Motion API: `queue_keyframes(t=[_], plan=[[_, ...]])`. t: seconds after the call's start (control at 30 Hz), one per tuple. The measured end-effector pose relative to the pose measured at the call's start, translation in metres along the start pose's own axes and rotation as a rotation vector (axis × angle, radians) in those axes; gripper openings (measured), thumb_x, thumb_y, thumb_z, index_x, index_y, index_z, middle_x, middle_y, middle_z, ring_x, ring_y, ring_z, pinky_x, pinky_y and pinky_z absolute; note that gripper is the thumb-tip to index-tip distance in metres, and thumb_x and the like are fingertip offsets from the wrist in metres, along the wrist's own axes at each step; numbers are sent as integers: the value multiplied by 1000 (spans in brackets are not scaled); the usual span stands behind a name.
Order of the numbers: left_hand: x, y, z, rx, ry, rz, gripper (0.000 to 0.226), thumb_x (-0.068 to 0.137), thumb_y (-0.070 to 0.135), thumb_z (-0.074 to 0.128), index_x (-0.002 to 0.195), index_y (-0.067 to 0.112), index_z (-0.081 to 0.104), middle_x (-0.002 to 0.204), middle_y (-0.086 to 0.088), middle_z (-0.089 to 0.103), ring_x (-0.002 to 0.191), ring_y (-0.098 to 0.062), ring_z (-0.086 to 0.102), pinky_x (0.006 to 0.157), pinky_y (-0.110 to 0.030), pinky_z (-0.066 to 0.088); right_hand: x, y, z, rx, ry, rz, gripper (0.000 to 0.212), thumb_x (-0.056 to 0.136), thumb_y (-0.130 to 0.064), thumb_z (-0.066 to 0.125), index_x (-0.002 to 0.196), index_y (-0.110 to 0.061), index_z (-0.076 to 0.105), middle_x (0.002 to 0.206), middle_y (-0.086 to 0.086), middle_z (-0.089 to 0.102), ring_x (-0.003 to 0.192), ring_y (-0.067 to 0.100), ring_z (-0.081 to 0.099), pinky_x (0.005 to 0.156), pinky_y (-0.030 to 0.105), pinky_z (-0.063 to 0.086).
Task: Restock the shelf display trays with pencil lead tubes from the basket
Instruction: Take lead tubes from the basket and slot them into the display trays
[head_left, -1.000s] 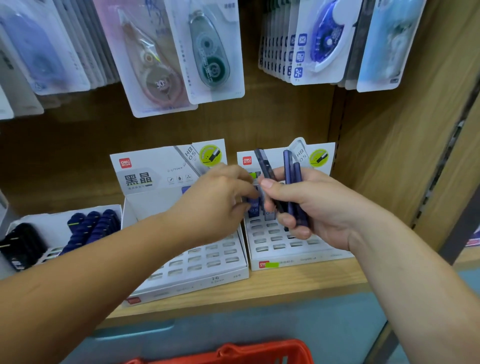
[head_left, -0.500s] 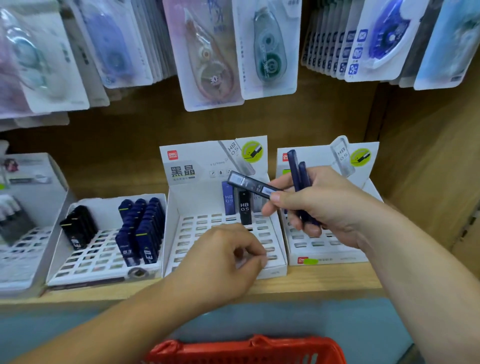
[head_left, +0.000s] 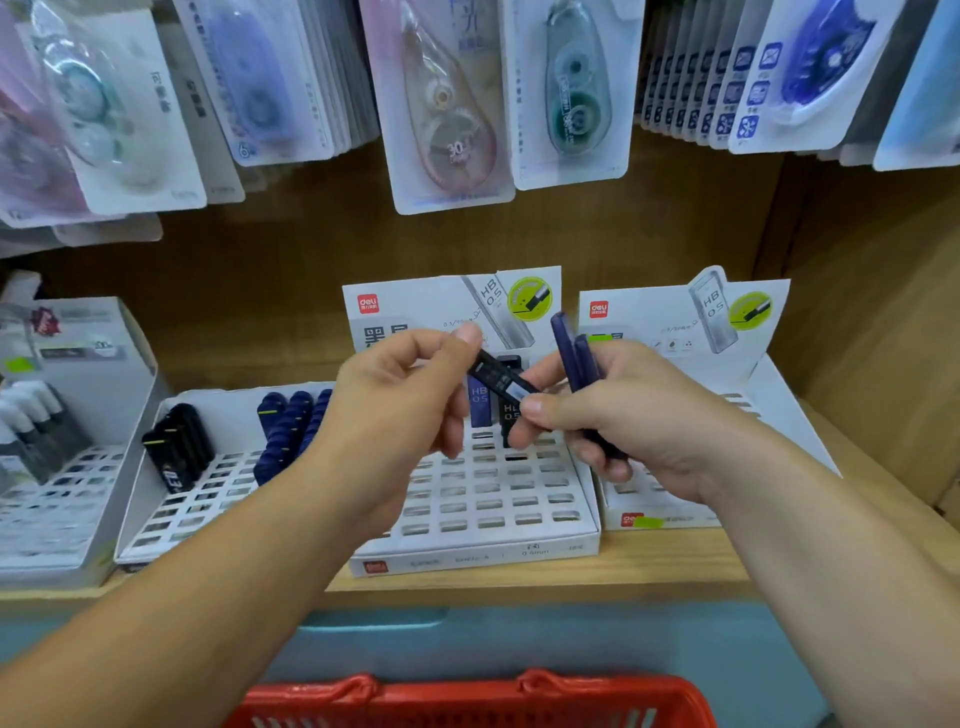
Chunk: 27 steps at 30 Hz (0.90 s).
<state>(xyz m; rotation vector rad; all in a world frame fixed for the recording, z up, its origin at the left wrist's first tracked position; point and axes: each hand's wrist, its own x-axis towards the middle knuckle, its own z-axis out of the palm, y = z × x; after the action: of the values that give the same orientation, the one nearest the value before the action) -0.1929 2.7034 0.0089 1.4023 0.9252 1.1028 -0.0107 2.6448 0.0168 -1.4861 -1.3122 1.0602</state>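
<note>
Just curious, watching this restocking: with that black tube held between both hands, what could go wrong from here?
The black tube is pinched only near its ends by the left hand and right hand, so it might slip and drop mid-handover. The right hand also grips two blue tubes; easing its thumb could loosen them. Either hand might knock the standing tubes in the middle tray.

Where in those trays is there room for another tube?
The middle tray is open across its front rows, ahead of the two HB tubes standing near its back. The left tray has empty slots in front of its black tubes and blue tubes; its back is crowded.
</note>
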Motion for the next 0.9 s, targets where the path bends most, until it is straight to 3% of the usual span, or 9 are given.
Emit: queue_keyframes(t=[0.1,0.17,0.23,0.3,0.47,0.53,0.63,0.73,0.9], plan=[[7,6,-2,-13,25,-54,31,96,40,71,89,10,73,66,-6,62,56,-18,56,58,-31,52,0,-1,2,-52,49,-54,13,92,-17,76,103,-18,69,84,6,79,51,18,44,43,25,32],[12,10,-8,54,-9,-45,22,99,28,69,94,7,77,74,-9,69,63,-20,63,62,-31,56,0,-1,-1,-41,121,-78,12,94,-28,75,101,-19,74,78,4,78,48,17,43,42,25,33],[15,14,-16,234,-66,10,14,100,12,64,99,12,78,79,-7,74,67,-19,69,67,-30,61,3,0,-6,0,280,-74,25,97,-41,68,98,-17,73,71,4,76,46,16,41,41,24,33],[15,16,-22,456,-115,124,16,99,10,66,110,20,73,79,1,76,72,-14,74,72,-31,63,5,1,-11,35,370,-53,38,98,-50,64,96,-12,71,67,6,74,43,16,38,41,25,32],[13,9,-17,532,-55,306,20,90,13,79,102,24,67,83,1,74,76,-15,73,73,-30,63,2,0,-12,93,209,89,54,91,-67,61,102,-14,65,63,0,44,47,14,34,44,25,25],[13,3,-13,573,-56,372,17,89,14,81,97,24,70,83,7,74,78,-9,72,76,-26,62,-2,-1,-15,178,64,149,47,96,-60,58,107,-14,61,69,1,45,50,16,39,47,28,29],[11,-7,-6,587,-104,405,15,90,13,80,93,26,73,82,12,74,80,-4,71,77,-23,60,-7,-4,-20,337,-86,163,21,101,-29,55,111,-11,57,76,7,49,59,20,46,52,33,37],[13,-8,-4,612,-114,446,17,92,11,76,92,28,74,80,16,73,76,-2,69,72,-18,56,-6,0,-21,323,-54,116,9,104,-12,53,112,-8,55,76,10,55,61,20,50,51,32,43],[13,-11,-2,670,-141,465,15,93,13,76,95,27,77,80,12,73,78,-6,68,74,-24,56,-3,7,-25,201,-7,85,19,105,-6,55,120,-2,65,85,13,70,70,20,64,56,30,48]])
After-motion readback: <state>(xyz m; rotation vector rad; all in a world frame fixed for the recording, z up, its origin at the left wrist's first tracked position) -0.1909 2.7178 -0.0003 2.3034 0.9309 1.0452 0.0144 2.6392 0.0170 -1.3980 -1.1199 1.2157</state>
